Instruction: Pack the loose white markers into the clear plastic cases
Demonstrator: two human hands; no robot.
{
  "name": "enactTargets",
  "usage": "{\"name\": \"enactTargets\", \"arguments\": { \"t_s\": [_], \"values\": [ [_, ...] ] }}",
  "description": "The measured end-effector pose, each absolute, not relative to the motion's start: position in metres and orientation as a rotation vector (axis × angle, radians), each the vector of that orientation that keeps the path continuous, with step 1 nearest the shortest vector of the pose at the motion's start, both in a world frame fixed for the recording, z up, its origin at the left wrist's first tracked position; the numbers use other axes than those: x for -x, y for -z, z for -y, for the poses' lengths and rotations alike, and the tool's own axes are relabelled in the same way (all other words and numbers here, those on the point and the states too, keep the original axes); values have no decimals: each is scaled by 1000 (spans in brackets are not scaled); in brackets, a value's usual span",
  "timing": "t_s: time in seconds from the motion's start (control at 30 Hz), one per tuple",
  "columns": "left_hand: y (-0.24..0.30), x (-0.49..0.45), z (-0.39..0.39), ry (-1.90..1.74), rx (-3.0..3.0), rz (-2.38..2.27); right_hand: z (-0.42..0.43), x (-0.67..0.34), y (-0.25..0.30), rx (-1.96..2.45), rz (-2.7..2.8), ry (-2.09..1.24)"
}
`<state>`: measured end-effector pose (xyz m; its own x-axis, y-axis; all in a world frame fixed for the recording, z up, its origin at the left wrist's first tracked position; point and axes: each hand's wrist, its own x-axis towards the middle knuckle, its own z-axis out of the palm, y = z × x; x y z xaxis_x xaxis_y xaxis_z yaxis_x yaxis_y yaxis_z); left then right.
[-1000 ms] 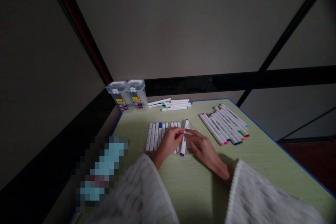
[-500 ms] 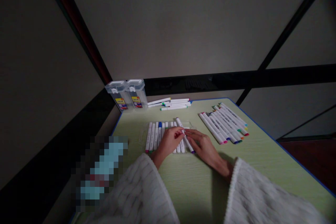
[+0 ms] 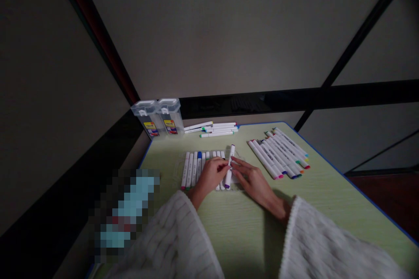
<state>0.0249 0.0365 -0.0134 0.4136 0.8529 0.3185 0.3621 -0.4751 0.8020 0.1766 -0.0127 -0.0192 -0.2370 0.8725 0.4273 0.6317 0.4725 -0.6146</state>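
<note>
A white marker with purple ends stands over the right end of a row of markers, tilted slightly. My left hand pinches it near its middle. From the other side, the fingertips of my right hand also close on this marker, with the fingers fairly straight. Beneath both hands lies a clear plastic tray, in which several white markers rest side by side. One of them shows a blue cap; my left hand hides part of the row.
Two clear plastic boxes with lids stand at the back left. Several loose markers lie beside them near the back edge. To the right is a slanted group of markers. A blurred-out light blue item appears at the left.
The purple-ended marker has turned: its near end swung left and its far end right, so it now lies closer to the row's direction. Both hands stay in nearly the same place.
</note>
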Motion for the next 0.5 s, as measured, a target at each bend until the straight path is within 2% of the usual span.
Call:
{"name": "enactTargets", "arguments": {
  "t_s": [0.5],
  "values": [
    [13, -25, -35, -974, -2003, -1054, 13, -177, 18, 1198, 1965, -437]
  ]
}}
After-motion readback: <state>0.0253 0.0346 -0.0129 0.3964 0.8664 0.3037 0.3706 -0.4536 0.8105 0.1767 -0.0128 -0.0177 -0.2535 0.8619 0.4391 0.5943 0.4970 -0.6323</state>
